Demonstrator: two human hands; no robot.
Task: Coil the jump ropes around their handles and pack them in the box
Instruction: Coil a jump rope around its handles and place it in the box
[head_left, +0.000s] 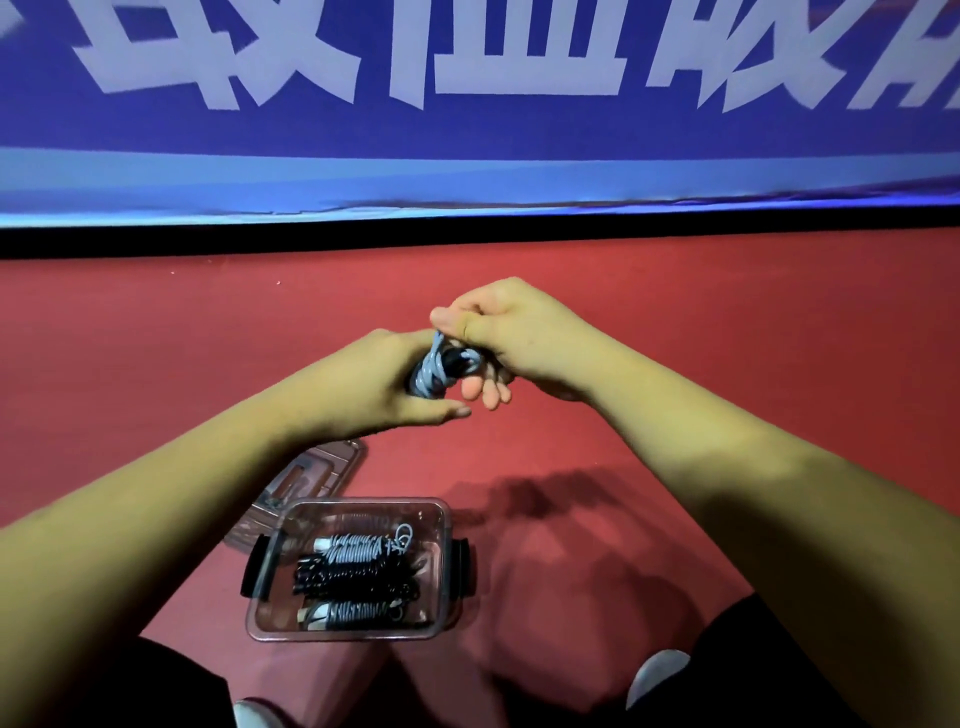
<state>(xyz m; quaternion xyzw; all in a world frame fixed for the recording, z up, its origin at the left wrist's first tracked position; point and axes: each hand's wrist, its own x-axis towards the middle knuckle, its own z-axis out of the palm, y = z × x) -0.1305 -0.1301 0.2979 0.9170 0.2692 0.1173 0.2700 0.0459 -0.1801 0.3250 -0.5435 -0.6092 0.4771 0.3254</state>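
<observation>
- The lid (318, 470) lies flat on the red floor (675, 322), just behind the box's left corner and partly under my left forearm
- The box (343, 635) sits open, low in view and close to the knees; three coiled ropes (353, 577) lie in it side by side, each running left to right
- My left hand (379, 382) wraps round the grey-blue jump rope (435, 370), fingers curled behind the bundle, thumb stretched out beneath it
- The bundle is held in the air between both hands, well above and beyond the box; the handle is mostly buried in the palm, so I cannot tell its long axis for sure
- My right hand (511, 332) pinches a strand at the top of the bundle between thumb and forefinger, the other fingers curled under
- I judge the last turn or tuck is in hand; after that the bundle must come down and towards me, turned crosswise to match the packed ones, and the left hand is the nearer to the box
</observation>
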